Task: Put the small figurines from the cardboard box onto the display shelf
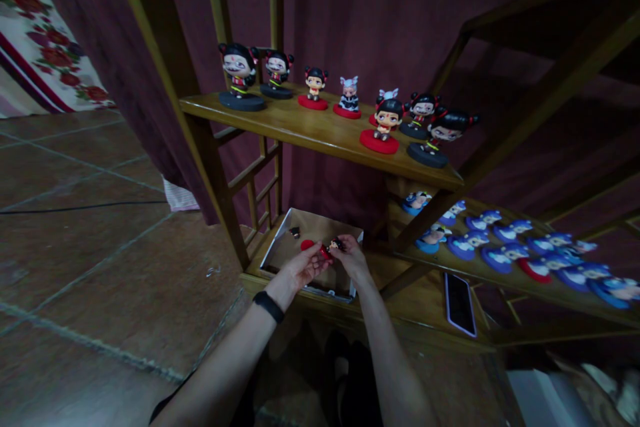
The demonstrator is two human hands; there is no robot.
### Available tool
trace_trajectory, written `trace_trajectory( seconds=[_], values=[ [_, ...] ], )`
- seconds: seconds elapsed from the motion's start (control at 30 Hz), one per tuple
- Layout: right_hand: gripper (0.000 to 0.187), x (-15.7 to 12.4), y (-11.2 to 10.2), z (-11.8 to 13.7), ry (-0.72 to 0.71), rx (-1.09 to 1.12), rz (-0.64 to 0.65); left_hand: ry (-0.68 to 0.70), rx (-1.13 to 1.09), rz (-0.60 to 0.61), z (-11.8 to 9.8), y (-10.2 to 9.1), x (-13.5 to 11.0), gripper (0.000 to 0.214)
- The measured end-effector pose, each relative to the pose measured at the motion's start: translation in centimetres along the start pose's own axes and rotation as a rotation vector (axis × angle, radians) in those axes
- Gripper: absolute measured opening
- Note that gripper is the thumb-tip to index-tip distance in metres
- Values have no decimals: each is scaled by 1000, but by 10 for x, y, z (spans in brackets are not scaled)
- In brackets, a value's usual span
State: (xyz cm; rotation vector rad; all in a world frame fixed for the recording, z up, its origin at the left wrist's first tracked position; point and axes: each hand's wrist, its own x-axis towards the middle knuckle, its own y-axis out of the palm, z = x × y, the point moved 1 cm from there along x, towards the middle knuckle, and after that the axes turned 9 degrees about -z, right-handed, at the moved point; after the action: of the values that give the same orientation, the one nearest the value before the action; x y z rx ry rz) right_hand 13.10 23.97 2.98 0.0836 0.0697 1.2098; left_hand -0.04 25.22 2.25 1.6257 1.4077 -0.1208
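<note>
Both my hands reach into a shallow metal tray (280, 247) on the lowest shelf. My left hand (305, 267), with a black band on its wrist, pinches a small red piece (325, 253). My right hand (350, 255) is closed on a small dark-haired figurine part (336, 244), held against the red piece. A flat red round base (307, 244) and a small dark piece (295, 232) lie loose in the tray.
Above, a wooden shelf (310, 130) carries several cartoon figurines on red and black bases. To the right, a lower shelf holds several blue-based figurines (505, 247). A phone (460, 303) lies on the bottom board. Tiled floor and a black cable lie left.
</note>
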Motion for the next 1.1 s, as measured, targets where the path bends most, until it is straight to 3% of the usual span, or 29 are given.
trace_trajectory(
  seconds=[0.83, 1.1],
  values=[
    [30, 3, -1, -6, -29, -43, 48, -22, -31, -21, 3, -1, 1, 28],
    [29, 13, -5, -23, -67, -143, 0, 53, -107, 0, 5, -1, 1, 7]
  ],
)
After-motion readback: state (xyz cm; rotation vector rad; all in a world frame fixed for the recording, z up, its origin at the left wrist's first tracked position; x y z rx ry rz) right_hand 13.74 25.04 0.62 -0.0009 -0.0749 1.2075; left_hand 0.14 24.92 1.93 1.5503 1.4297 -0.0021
